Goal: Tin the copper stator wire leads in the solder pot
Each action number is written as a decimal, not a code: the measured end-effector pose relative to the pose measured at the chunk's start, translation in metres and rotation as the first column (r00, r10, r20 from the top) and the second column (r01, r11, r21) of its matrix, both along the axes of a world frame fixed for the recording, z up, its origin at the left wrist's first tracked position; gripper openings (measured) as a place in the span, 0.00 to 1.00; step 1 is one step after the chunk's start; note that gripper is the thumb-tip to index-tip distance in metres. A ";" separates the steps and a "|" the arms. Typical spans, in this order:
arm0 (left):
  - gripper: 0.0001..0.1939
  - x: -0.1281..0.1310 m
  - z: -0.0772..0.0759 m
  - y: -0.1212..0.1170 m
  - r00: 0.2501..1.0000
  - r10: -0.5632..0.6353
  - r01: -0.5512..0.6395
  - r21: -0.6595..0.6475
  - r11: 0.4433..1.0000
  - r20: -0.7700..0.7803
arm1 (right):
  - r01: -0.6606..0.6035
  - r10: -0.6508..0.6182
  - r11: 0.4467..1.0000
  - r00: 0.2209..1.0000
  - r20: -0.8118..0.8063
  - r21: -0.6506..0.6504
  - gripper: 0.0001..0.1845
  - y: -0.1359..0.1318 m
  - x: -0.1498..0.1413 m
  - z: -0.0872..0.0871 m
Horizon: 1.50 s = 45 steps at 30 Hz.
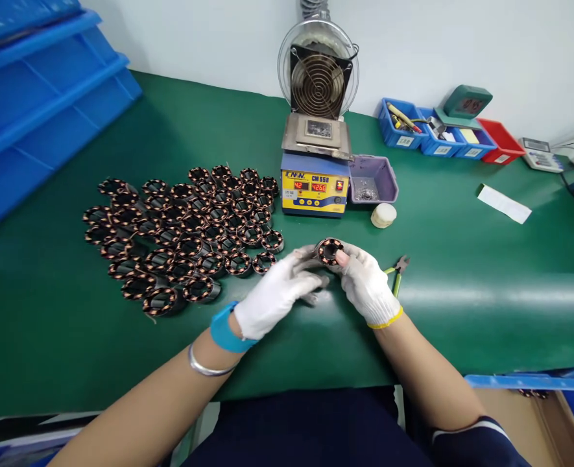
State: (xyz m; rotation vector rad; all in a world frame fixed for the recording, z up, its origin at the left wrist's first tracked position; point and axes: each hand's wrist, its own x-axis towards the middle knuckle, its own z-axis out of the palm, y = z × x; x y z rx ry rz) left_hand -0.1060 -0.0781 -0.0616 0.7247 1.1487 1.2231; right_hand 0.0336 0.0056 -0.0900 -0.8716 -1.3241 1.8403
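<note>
Both my hands wear white work gloves, and a copper-wound motor stator (323, 261) is between them above the green mat. My right hand (367, 285) grips its right side, the bare thumb tip at the ring's opening. At its left edge are the fingertips of my left hand (279, 288), closed against it, while its lower fingers curl below. Many similar stators (189, 227) stand close together on the mat to the left. Just ahead of my hands is a blue and yellow solder pot (314, 188) with red digits and a metal top plate. Green-handled cutters (397, 274) lie beside my right hand.
A fan (318, 84) stands behind the solder pot. Right of the pot are a purple bin (388, 178) with metal bits and a round cream-coloured block (383, 215). Small blue bins (403, 137), a red bin (501, 146) and a clock (466, 102) line the back. Blue crates (48, 97) rise at left.
</note>
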 end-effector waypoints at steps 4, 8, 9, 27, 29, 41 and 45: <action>0.21 0.012 -0.010 0.001 0.993 -0.116 0.117 -0.026 0.993 0.023 | 0.023 -0.043 0.984 0.993 0.111 0.174 0.20 -0.002 0.003 0.000; 0.15 -0.003 -0.007 -0.001 0.992 -0.109 0.106 -0.050 0.993 -0.064 | 0.066 -0.172 0.900 0.962 0.211 0.430 0.15 -0.002 0.007 0.008; 0.15 -0.008 -0.005 -0.003 0.994 -0.089 0.087 -0.026 0.996 -0.057 | 0.070 -0.196 0.882 0.954 0.226 0.467 0.15 -0.002 0.007 0.009; 0.10 -0.023 0.007 -0.012 0.720 0.669 -0.449 0.611 0.652 -0.185 | 0.032 -0.094 0.960 0.973 0.209 0.278 0.17 -0.020 0.003 0.029; 0.12 -0.027 0.006 -0.011 0.716 0.653 -0.428 0.584 0.690 -0.247 | 0.033 -0.083 0.969 0.977 0.194 0.247 0.17 -0.021 0.002 0.030; 0.10 -0.026 0.010 -0.020 0.868 0.260 -0.066 0.420 0.905 -0.424 | 0.089 -0.123 0.978 0.976 0.178 0.186 0.20 -0.019 0.003 0.040; 0.07 -0.017 0.005 -0.014 0.783 0.041 0.120 0.215 0.969 -0.620 | 0.054 -0.111 0.971 0.965 0.239 0.234 0.18 -0.021 0.005 0.037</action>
